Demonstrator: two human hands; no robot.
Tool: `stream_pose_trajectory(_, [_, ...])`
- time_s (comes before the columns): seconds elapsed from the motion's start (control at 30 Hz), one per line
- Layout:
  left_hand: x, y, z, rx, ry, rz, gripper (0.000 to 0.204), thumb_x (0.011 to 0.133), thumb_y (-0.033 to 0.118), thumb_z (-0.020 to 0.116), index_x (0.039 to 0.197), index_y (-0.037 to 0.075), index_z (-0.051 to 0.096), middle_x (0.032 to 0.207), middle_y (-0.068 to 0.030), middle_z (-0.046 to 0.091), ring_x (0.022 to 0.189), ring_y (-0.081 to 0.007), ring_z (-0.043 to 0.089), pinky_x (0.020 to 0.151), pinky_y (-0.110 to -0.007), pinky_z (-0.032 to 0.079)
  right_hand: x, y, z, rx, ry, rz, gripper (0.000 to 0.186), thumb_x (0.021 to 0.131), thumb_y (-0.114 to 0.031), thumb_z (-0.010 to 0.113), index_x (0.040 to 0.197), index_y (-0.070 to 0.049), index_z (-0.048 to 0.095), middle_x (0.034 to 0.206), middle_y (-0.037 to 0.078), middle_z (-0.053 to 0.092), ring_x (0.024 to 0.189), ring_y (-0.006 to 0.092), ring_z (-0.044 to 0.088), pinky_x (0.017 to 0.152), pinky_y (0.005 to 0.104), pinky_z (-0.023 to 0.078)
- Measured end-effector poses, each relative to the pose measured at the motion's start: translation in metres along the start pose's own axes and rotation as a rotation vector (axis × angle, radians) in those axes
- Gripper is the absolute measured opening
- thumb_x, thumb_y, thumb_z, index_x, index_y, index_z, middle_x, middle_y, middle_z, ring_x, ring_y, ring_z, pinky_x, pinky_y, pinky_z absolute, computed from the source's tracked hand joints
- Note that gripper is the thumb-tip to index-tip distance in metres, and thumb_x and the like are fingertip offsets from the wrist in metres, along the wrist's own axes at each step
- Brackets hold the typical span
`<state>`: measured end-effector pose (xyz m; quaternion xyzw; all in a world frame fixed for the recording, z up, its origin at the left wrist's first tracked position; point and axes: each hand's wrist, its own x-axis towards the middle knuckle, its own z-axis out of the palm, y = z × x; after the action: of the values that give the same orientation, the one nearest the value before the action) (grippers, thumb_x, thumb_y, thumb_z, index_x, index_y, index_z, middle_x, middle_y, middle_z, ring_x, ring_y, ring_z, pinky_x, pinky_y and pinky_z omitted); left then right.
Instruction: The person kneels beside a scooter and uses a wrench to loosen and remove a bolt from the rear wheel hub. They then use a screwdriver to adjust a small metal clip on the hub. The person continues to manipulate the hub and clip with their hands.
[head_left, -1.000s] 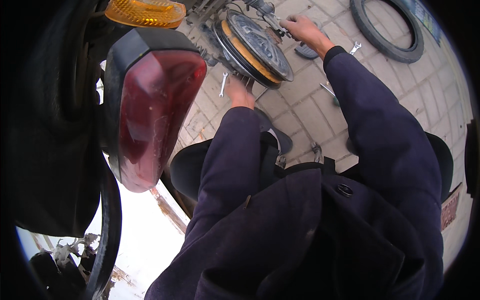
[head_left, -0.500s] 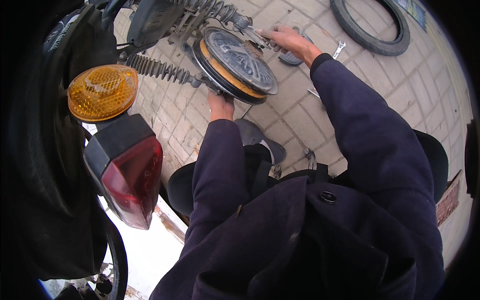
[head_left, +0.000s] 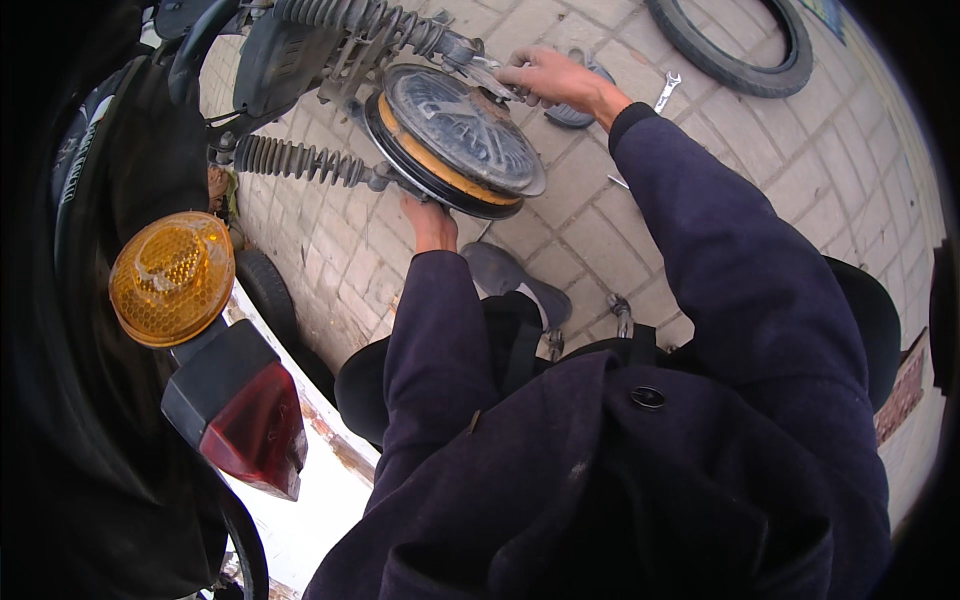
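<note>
A wheel [head_left: 461, 130] without a tyre hangs between the rear shock absorbers of a motorcycle; it has a dusty grey disc face and an orange band around its rim. My right hand [head_left: 553, 80] is closed at the wheel's far side, its fingers around a light metal piece [head_left: 484, 72] beside the end of the far shock absorber [head_left: 385, 30]. What kind of piece it is cannot be made out. My left hand [head_left: 432, 222] reaches under the wheel's near edge, by the end of the near shock absorber [head_left: 300, 160]. Its fingers are hidden there.
A loose black tyre [head_left: 735, 75] lies on the paving at the far right, with an open-end wrench [head_left: 667, 91] nearby. An orange turn signal [head_left: 172, 278] and a red tail light [head_left: 255, 428] stick out at my left. My shoe [head_left: 500, 270] is below the wheel.
My view has shifted, so the turn signal and tail light sit lower and further left. Both hands stay at the same places on the wheel assembly.
</note>
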<state>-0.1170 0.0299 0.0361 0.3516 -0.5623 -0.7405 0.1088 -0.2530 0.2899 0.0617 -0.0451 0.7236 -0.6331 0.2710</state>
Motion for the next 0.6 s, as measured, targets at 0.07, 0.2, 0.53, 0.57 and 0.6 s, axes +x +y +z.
stream_pose_trajectory(0.07, [-0.001,0.000,0.001,0.008,-0.026,0.026,0.035,0.103,0.021,0.051,0.133,0.003,0.052,0.121,-0.0080,0.064,0.104,-0.0230,0.066,0.086,-0.038,0.056,0.006,0.000,0.002,-0.015,0.030,-0.026,0.038,0.089,-0.039,0.066,0.099,-0.002,0.065,0.075,0.003,0.060,0.060,0.0114,0.053,0.051,0.0269,0.042])
stream_pose_trajectory(0.2, [-0.003,0.002,0.003,-0.008,-0.056,0.035,0.036,0.104,0.020,0.049,0.135,0.001,0.050,0.126,-0.0105,0.062,0.109,-0.0252,0.065,0.091,-0.040,0.054,0.010,0.003,0.006,0.030,0.085,-0.037,0.030,0.086,-0.030,0.068,0.089,0.000,0.063,0.070,0.004,0.059,0.055,0.0116,0.053,0.047,0.0282,0.043])
stream_pose_trajectory(0.53, [-0.005,0.010,0.007,-0.071,-0.124,0.001,0.037,0.105,0.017,0.048,0.137,-0.001,0.048,0.130,-0.0125,0.061,0.113,-0.0270,0.064,0.096,-0.041,0.054,0.004,0.007,0.007,0.116,0.065,0.008,0.030,0.086,-0.030,0.069,0.090,-0.001,0.063,0.068,0.003,0.057,0.061,0.0134,0.060,0.052,0.0280,0.048])
stream_pose_trajectory(0.57, [-0.005,0.010,0.007,-0.065,-0.114,-0.009,0.038,0.105,0.017,0.048,0.138,-0.001,0.048,0.130,-0.0127,0.061,0.113,-0.0271,0.064,0.096,-0.041,0.054,0.006,0.006,0.003,-0.067,0.111,-0.070,0.030,0.087,-0.029,0.068,0.093,0.000,0.063,0.070,0.005,0.059,0.064,0.0151,0.061,0.055,0.0289,0.049])
stream_pose_trajectory(0.6, [-0.004,0.010,0.008,-0.082,-0.155,-0.006,0.038,0.105,0.017,0.048,0.138,-0.001,0.048,0.130,-0.0128,0.061,0.113,-0.0272,0.064,0.096,-0.041,0.054,0.009,0.004,-0.002,-0.262,0.165,-0.131,0.030,0.087,-0.028,0.068,0.096,0.000,0.064,0.072,0.007,0.060,0.067,0.0169,0.062,0.059,0.0297,0.051])
